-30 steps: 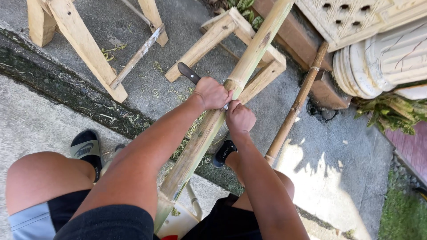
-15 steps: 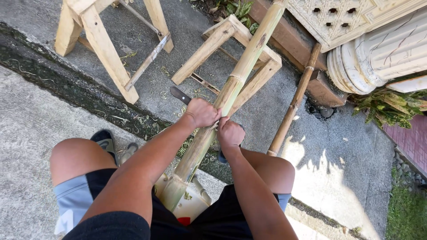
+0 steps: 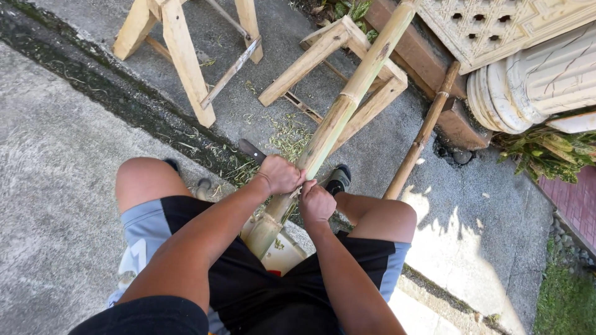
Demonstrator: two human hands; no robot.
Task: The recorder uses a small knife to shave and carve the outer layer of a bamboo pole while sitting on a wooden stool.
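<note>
Concrete yard; both hands' closed grip around blade handles astride slanted bamboo pole [image 3: 338, 115].

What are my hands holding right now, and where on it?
Both hands, left hand and right hand, grip a blade laid across the bamboo pole, one at each end, near the pole's lower end.

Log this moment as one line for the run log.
left hand: gripping knife handle | right hand: closed at bamboo pole | pole: resting on wooden sawhorse | ground: shavings
</note>
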